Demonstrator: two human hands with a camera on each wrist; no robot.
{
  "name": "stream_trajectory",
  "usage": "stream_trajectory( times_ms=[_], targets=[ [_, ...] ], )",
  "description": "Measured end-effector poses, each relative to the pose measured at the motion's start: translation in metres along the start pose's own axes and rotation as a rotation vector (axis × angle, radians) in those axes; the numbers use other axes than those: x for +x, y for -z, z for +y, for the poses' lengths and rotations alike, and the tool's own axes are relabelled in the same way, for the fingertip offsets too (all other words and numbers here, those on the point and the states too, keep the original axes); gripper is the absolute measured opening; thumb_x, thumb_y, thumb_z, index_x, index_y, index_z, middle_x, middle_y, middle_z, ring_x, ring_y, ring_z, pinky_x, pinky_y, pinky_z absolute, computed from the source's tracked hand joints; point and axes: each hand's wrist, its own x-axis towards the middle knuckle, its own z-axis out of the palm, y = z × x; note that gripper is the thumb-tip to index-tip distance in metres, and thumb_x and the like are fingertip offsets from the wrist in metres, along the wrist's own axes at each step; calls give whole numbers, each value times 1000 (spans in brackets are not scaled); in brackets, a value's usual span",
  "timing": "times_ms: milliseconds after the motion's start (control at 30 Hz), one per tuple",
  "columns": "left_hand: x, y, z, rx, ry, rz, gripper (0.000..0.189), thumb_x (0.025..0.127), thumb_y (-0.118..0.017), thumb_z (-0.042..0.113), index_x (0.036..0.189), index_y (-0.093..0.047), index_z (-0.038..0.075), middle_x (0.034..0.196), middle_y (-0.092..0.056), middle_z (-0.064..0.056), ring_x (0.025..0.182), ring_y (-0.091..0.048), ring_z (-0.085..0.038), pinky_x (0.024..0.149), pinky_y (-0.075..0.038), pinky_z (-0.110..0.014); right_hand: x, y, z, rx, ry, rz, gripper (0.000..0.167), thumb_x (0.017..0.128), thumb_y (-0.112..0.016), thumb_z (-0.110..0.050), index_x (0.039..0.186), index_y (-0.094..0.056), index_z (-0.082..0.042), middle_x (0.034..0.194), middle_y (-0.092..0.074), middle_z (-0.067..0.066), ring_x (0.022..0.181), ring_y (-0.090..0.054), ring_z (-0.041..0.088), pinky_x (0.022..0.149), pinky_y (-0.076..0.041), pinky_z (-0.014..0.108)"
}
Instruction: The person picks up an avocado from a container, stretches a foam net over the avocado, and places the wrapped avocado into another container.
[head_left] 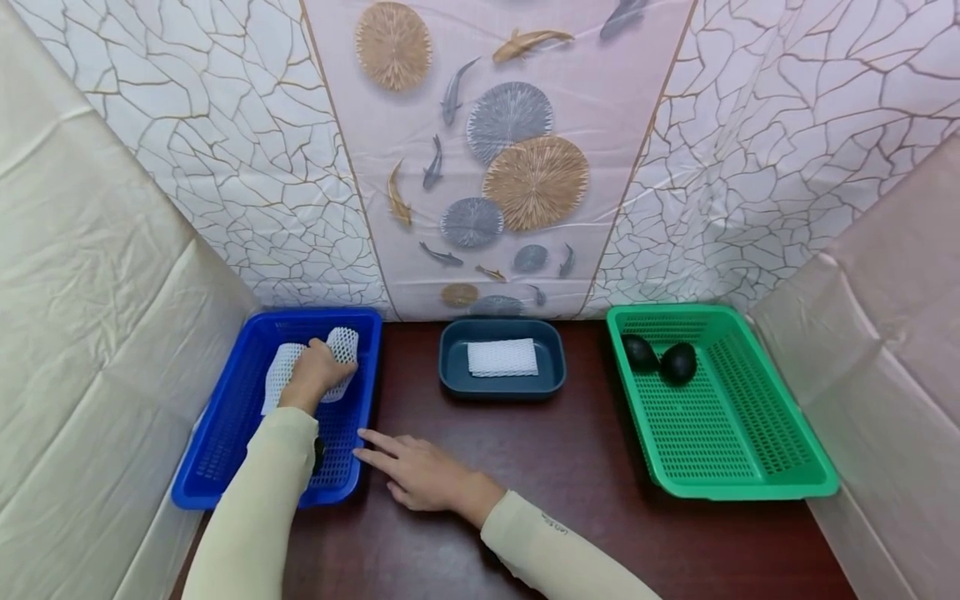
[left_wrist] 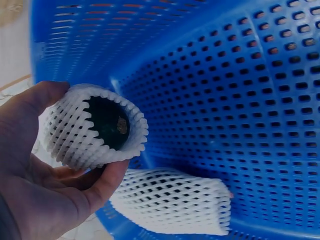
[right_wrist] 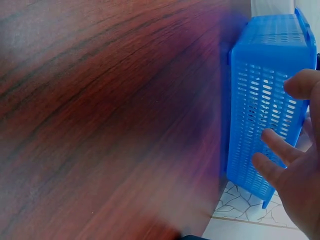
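Observation:
Inside the blue basket [head_left: 348, 471], my left hand [head_left: 315, 371] grips an avocado [left_wrist: 106, 122] wrapped in a white foam net [left_wrist: 67, 130]. The avocado's dark end, with a brown stem scar, shows through the net's opening in the left wrist view. Another white foam net [left_wrist: 175, 202] lies beside it in the basket; whether it holds anything is hidden. A dark thing [head_left: 318, 454] in the basket is mostly covered by my left sleeve. My right hand [head_left: 423, 475] hovers by the basket's right side with fingers extended, holding nothing; whether the fingertips touch the rim I cannot tell.
A dark teal tray [head_left: 502, 389] with a white foam net [head_left: 503, 357] lying flat stands at the middle back. On the right, a green basket [head_left: 712, 450] holds two dark avocados [head_left: 679, 364]. Fabric walls enclose the brown wooden table [head_left: 540, 458] on both sides and behind.

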Motion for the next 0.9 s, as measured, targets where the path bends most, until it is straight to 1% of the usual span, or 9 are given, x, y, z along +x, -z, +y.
stream_trajectory(
  times_ms=[133, 267, 333, 400, 567, 667, 767, 900],
  targets=[
    [4, -6, -5, -11, -8, 9, 97, 95, -67, 39, 152, -17, -22, 146, -40, -46, 132, -47, -58, 104, -45, -65, 0, 1, 0, -10, -2, -8, 72, 102, -61, -24, 165, -25, -25, 175, -11, -2, 137, -53, 16, 108, -48, 33],
    [6, -12, -8, -16, -15, 14, 93, 95, -68, 39, 149, -23, -22, 144, -43, -44, 130, -50, -56, 104, -46, -64, 0, 1, 0, -36, 8, 4, 72, 102, -62, -22, 164, -27, -26, 174, -14, -2, 133, -56, 15, 104, -50, 31],
    [7, -14, -11, -23, -14, 17, 93, 94, -68, 38, 149, -23, -22, 143, -44, -44, 129, -50, -56, 104, -46, -64, 1, 3, 1, -52, 17, 12, 71, 102, -62, -21, 164, -28, -26, 174, -17, -2, 131, -57, 15, 103, -51, 31],
    [8, -16, -14, -32, -16, 24, 92, 94, -69, 37, 148, -24, -22, 142, -45, -43, 128, -52, -55, 103, -47, -64, 1, 3, 1, -90, 30, 13, 71, 102, -62, -21, 164, -28, -26, 173, -18, -2, 129, -59, 15, 102, -52, 30],
    [11, -20, -23, -44, -20, 26, 90, 94, -68, 35, 148, -25, -23, 143, -43, -44, 129, -51, -55, 104, -46, -64, 3, 3, 2, -157, 50, -24, 74, 102, -60, -23, 166, -22, -27, 174, -13, -2, 129, -59, 16, 101, -53, 30],
    [11, -22, -26, -36, -31, 37, 90, 94, -67, 35, 146, -26, -25, 142, -44, -45, 129, -50, -57, 105, -45, -64, 4, 2, 1, -144, 58, -51, 76, 102, -60, -22, 166, -19, -28, 175, -10, -3, 129, -58, 15, 100, -53, 30],
    [12, -24, -26, -40, -29, 40, 90, 94, -68, 37, 146, -26, -24, 139, -45, -47, 127, -51, -57, 104, -45, -65, 6, 3, -1, -122, 70, -60, 76, 102, -60, -20, 166, -20, -27, 175, -10, -3, 126, -60, 14, 97, -54, 30],
    [14, -25, -25, -24, -5, 18, 96, 95, -67, 39, 149, -18, -23, 140, -42, -48, 127, -50, -59, 102, -46, -66, 8, 3, -3, -105, 70, -59, 73, 103, -58, -19, 166, -21, -27, 175, -11, -2, 121, -62, 14, 93, -54, 29]
  ],
)
